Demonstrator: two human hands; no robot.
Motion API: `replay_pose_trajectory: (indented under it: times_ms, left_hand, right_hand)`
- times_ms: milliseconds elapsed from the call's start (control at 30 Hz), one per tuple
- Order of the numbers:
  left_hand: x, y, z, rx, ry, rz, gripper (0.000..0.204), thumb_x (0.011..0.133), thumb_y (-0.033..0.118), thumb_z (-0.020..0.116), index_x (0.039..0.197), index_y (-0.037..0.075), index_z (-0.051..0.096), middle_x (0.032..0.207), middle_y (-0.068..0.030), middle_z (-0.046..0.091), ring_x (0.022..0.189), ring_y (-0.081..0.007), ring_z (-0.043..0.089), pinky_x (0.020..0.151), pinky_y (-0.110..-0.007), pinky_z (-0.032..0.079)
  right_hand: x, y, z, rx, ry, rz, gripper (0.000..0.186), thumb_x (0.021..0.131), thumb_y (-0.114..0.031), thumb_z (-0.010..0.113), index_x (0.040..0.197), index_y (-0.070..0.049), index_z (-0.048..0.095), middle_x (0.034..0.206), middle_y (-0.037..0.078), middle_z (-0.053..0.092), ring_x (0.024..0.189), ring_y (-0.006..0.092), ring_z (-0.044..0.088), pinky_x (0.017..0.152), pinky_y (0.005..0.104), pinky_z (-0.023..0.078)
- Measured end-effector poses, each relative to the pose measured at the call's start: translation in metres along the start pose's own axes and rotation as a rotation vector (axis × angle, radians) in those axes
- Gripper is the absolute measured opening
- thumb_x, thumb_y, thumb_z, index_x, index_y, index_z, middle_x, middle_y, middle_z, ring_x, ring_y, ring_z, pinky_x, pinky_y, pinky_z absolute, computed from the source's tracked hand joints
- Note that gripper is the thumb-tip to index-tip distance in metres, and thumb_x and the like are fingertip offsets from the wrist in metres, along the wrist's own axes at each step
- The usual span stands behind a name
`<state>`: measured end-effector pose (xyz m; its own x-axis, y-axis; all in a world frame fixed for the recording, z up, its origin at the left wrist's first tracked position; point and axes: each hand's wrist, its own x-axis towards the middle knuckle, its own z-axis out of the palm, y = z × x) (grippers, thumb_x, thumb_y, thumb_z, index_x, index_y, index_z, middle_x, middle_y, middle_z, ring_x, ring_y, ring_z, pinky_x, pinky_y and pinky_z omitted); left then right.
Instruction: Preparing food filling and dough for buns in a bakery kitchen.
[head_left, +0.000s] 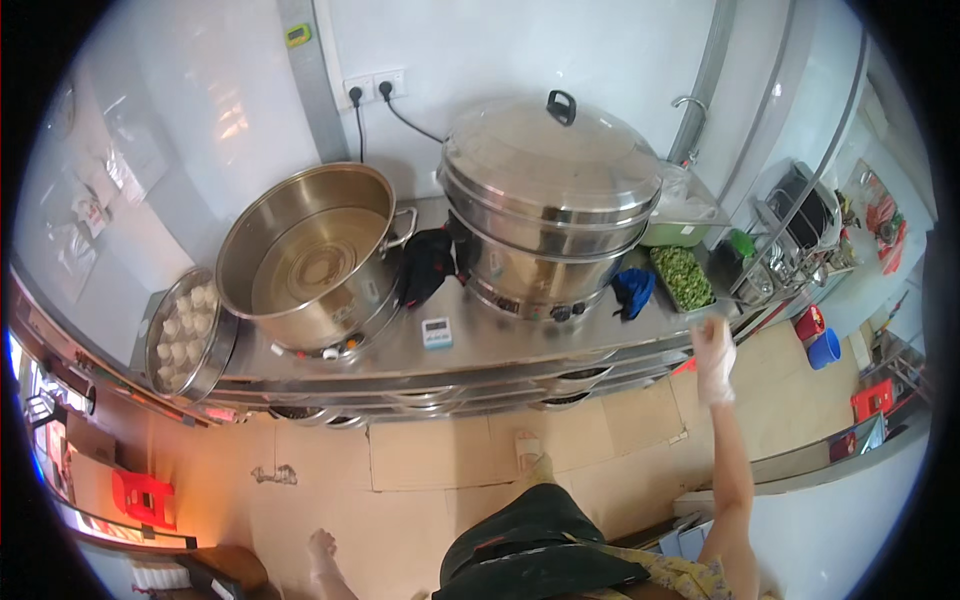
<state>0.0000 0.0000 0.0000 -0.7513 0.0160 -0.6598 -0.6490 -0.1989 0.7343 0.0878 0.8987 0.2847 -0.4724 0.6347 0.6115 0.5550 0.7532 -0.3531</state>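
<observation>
My right hand (713, 358), in a thin clear glove, is raised at the right end of the steel counter (480, 345), fingers loosely together, holding nothing that I can see. It is nearest the tray of chopped greens (683, 276) and a blue cloth (633, 290). My left hand (322, 551) hangs low at my side over the tiled floor, gloved, fingers curled, with nothing in it. A lidded steel steamer (552, 200) stands at the counter's right half. An open steel pot (310, 255) holding water stands to its left.
A steamer tray of white buns (187, 330) leans at the counter's left end. A small white timer (437, 332) and a black cloth (425, 262) lie between the pots. Red stool (143, 497) at lower left, blue bucket (826, 349) and red crate (873, 398) at right.
</observation>
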Motion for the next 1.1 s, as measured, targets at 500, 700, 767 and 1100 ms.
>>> replay_pose_trajectory:
  times_ms: [500, 700, 767, 1100]
  left_hand:
    - [0.122, 0.025, 0.456, -0.297, 0.329, -0.136, 0.042, 0.083, 0.033, 0.058, 0.116, 0.007, 0.053, 0.098, -0.0103, 0.058, 0.085, -0.0246, 0.056, 0.073, -0.039, 0.046]
    - [0.093, 0.001, 0.470, -0.390, 0.494, -0.293, 0.034, 0.082, 0.028, 0.056, 0.107, 0.005, 0.053, 0.090, -0.0107, 0.058, 0.077, -0.0256, 0.057, 0.067, -0.041, 0.046]
    - [0.085, 0.004, 0.474, -0.384, 0.646, -0.249, 0.028, 0.081, 0.028, 0.056, 0.098, 0.006, 0.054, 0.084, -0.0101, 0.058, 0.072, -0.0252, 0.057, 0.063, -0.041, 0.046]
    - [0.193, 0.085, 0.425, -0.107, 0.515, -0.302, 0.029, 0.083, 0.031, 0.055, 0.100, 0.008, 0.054, 0.083, -0.0075, 0.059, 0.072, -0.0229, 0.057, 0.062, -0.038, 0.046]
  right_hand:
    - [0.547, -0.274, 0.267, 0.110, -0.057, -0.377, 0.044, 0.079, -0.044, 0.063, 0.108, -0.011, 0.058, 0.087, 0.013, 0.066, 0.082, 0.0332, 0.064, 0.074, 0.0432, 0.049]
    - [0.578, -0.307, 0.330, -0.018, -0.209, -0.182, 0.032, 0.084, -0.040, 0.055, 0.103, -0.014, 0.061, 0.092, 0.015, 0.066, 0.089, 0.0362, 0.062, 0.076, 0.0439, 0.048]
    - [0.582, -0.305, 0.347, 0.047, -0.194, -0.220, 0.031, 0.084, -0.039, 0.055, 0.102, -0.014, 0.062, 0.093, 0.014, 0.066, 0.089, 0.0357, 0.062, 0.076, 0.0434, 0.048]
    - [0.636, -0.299, 0.313, 0.497, -0.071, -0.165, 0.033, 0.080, -0.029, 0.064, 0.094, 0.000, 0.067, 0.085, 0.011, 0.068, 0.079, 0.0182, 0.063, 0.073, 0.0290, 0.047]
